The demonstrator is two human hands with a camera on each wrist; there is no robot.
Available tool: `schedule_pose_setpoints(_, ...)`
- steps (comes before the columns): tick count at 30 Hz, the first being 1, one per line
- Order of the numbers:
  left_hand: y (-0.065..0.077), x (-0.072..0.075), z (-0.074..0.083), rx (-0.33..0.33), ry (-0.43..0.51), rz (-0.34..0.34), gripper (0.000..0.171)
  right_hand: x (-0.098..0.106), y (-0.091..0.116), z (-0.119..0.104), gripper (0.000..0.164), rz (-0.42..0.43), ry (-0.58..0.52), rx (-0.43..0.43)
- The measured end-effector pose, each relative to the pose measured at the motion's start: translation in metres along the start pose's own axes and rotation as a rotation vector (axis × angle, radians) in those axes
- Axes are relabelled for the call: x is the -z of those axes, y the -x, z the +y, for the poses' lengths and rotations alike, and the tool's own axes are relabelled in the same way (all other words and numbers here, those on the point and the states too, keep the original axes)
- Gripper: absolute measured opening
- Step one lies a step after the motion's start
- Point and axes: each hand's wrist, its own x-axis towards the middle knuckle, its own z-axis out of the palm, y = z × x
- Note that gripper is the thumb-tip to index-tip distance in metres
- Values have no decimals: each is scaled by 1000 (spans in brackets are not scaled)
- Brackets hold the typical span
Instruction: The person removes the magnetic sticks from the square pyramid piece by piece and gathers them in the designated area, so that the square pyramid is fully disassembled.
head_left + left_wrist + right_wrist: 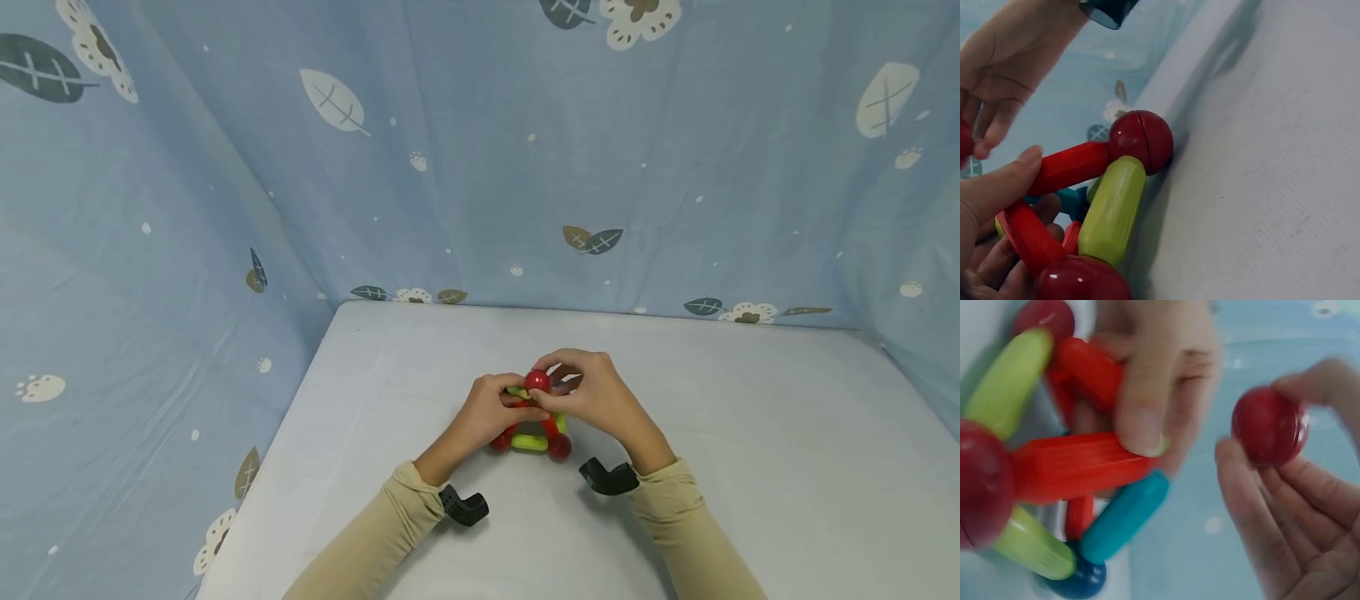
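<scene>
Right hand (592,390) pinching red ball (1266,426), left hand (486,408) gripping rod frame (1075,469)

A: Report every readable text, label, brand, number or sign.
B: None can be read in the head view or either wrist view.
A: State the markings on the blue cloth (487,167).
B: Printed leaves, flowers and paw marks; no legible characters.
A: State those on the red ball (1265,427) and red bar (1072,469).
B: No legible characters on either.
</scene>
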Motion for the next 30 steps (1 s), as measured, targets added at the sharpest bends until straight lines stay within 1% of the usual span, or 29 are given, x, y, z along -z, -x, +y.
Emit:
schedule_pose_setpoints(1,0,0,0,0,4,0,32,2,0,0,26,18,-26,2)
schedule_pose_setpoints(3,0,0,1,14,17,1,35,7,0,3,28,42,-39,1)
schedule_pose_setpoints(6,0,0,1,38,33,2,38,16,2,15,29,64,-46,-32)
schedule_pose_setpoints(9,0,-1,1,64,36,-4,41,25,4,35,31,110,-46,-96)
schedule_pose_setpoints(13,0,-2,0,76,28,5,41,35,6,64,36,165,-54,-208)
schedule_pose_setpoints(17,3,-1,-1,90,30,19,40,38,4,91,41,159,-67,-292)
schedule_pose_setpoints(21,3,1,-1,104,27,26,41,38,2,111,39,165,-87,-320)
schedule_pose_setpoints(25,2,2,0,110,21,36,41,35,1,125,42,172,-91,-346)
schedule_pose_setpoints(30,1,1,0,102,31,19,40,32,4,135,48,146,-94,-410)
